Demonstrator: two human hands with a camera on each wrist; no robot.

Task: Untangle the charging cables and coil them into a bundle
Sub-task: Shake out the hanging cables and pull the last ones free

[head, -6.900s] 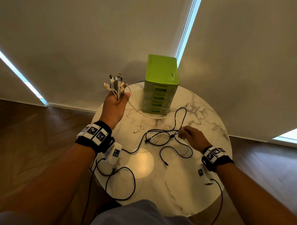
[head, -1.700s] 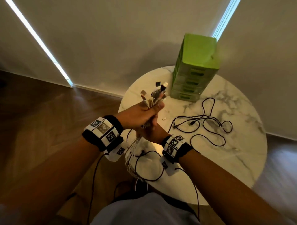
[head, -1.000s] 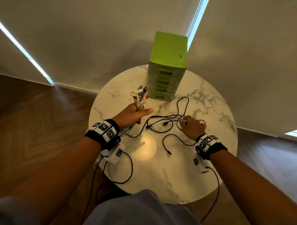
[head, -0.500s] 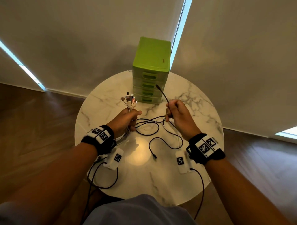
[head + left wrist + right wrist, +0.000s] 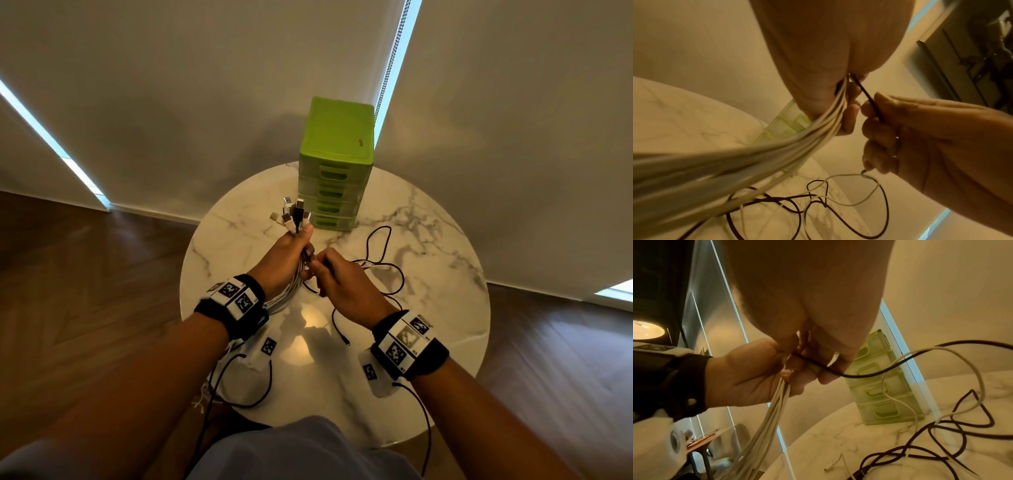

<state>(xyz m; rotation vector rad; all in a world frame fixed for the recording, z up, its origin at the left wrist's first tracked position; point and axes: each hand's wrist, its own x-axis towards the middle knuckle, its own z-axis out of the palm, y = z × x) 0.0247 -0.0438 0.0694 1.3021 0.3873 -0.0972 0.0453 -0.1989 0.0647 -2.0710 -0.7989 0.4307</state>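
Observation:
My left hand (image 5: 303, 246) grips a bundle of mostly white cables (image 5: 286, 291) over the round marble table (image 5: 428, 308), with the connector ends (image 5: 293, 214) fanning out above the fist. A black plug stands among them. Just right of it, my right hand (image 5: 317, 265) pinches a black cable (image 5: 865, 91) that runs into the left fist. In the right wrist view that black cable (image 5: 869, 374) leaves my fingers and trails to loose black loops (image 5: 941, 426) on the table, crossed by a thin white cable (image 5: 972, 369). The white bundle (image 5: 777, 154) hangs down past my left wrist.
A green plastic drawer unit (image 5: 334, 178) stands at the table's far edge, against the blinds. Black loops (image 5: 380, 246) lie between it and my right hand. A black plug end (image 5: 346, 341) lies near the table's middle. Wooden floor surrounds the table.
Half a second ago my right hand held the black cable's plug up, apart from the left. Now the two hands are together and the black plug stands in the left hand's bundle.

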